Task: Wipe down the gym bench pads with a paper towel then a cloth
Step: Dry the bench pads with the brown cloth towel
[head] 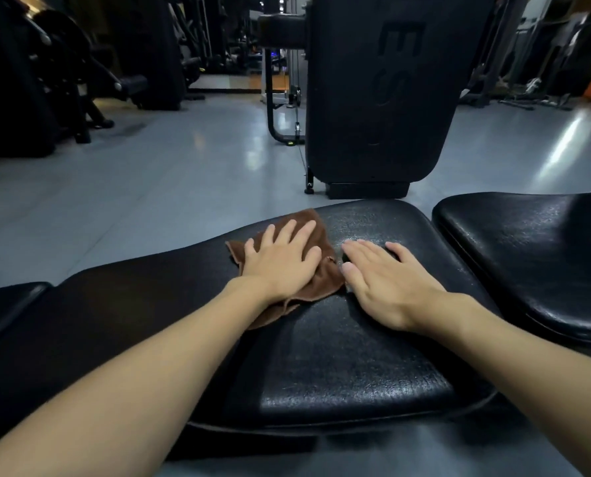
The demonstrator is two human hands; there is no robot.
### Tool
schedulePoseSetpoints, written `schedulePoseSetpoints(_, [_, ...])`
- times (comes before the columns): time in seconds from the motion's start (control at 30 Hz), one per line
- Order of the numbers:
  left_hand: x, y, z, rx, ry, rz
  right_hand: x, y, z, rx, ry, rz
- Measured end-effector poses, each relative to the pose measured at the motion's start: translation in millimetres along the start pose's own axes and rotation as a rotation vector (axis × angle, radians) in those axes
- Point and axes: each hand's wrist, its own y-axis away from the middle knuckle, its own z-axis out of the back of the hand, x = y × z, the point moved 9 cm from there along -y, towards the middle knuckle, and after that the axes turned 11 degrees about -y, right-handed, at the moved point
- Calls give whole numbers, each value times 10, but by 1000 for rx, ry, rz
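Note:
A long black bench pad (338, 356) stretches across the foreground. A brown cloth (321, 280) lies spread on its far part. My left hand (282, 261) presses flat on the cloth with straight, spread fingers. My right hand (387, 280) rests flat on the bare pad just right of the cloth, fingers straight and together. A second black pad (535, 256) lies to the right, separated by a narrow gap. No paper towel is in view.
An upright black padded machine part (383, 91) stands on the grey floor (132, 187) just beyond the bench. Dark gym machines (46, 74) fill the back left, with more frames at the back right. A smaller pad end (8, 304) shows at far left.

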Motion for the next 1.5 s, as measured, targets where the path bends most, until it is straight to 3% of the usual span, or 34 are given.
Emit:
schedulePoseSetpoints(0.23, [-83,1305,59,-50,-54,-138,11,7,-12,15,1,-8])
schedulePoseSetpoints(0.4, [-79,1756,112,-31,-48,-73,245,-35,72,-71,138,77])
schedulePoseSetpoints(0.53, [-82,1578,28,-14,-48,-40,454,-168,-60,14,-7,94])
schedulePoseSetpoints(0.93, [617,-301,-80,18,14,94,384,-258,-296,92,147,59])
schedulePoseSetpoints(1.07, [692,-530,-73,5,7,137,377,-274,-294,94,138,54])
schedulePoseSetpoints(1.2, [645,-185,-113,34,0,89,378,-284,-284,91,114,47])
schedulePoseSetpoints(1.5, [487,1460,-64,-16,-35,-43,396,-267,-287,95,145,21])
